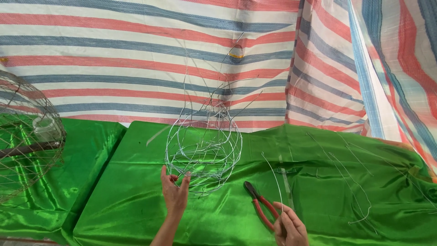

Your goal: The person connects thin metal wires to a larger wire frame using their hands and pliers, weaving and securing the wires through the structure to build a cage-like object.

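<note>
My left hand [175,191] pinches the lower left edge of a round wire frame [205,146] that stands on the green cloth, with loose wire ends sticking up from its top. My right hand [289,226] holds the lower end of a long thin wire [273,175] that curves up and to the left. Red-handled pliers [260,204] lie on the cloth between my two hands, just left of the right hand.
The green satin cloth [136,214] covers the table. Several loose cut wires [350,182] lie on it to the right. A larger wire-mesh ball [25,136] stands at the far left. A striped tarp [136,59] hangs behind.
</note>
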